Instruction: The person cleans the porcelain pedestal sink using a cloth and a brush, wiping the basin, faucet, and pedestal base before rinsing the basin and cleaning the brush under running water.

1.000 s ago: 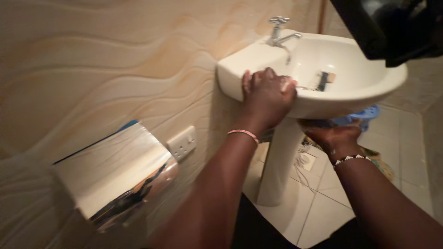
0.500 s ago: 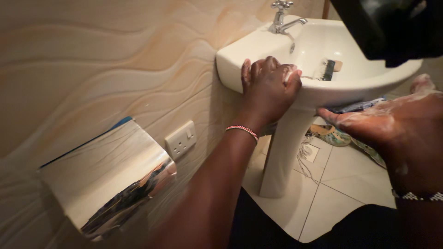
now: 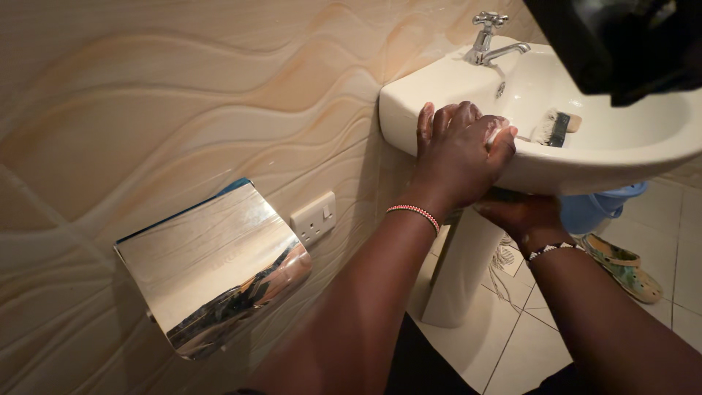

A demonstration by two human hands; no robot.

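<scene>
Against wavy tile, left hand (image 3: 462, 153) grips the sink (image 3: 621, 150) rim; right hand (image 3: 521, 216) flat beneath, unclenched.

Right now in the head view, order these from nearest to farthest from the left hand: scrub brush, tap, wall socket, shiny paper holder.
1. scrub brush, in the basin just right of the left hand
2. tap, above, at the sink's back
3. wall socket, lower left on the wall
4. shiny paper holder, farthest left

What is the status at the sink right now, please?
Left hand gripping the sink front rim. Right hand under the basin, grip unclear. Scrub brush lying inside. Nothing blocking.
</scene>
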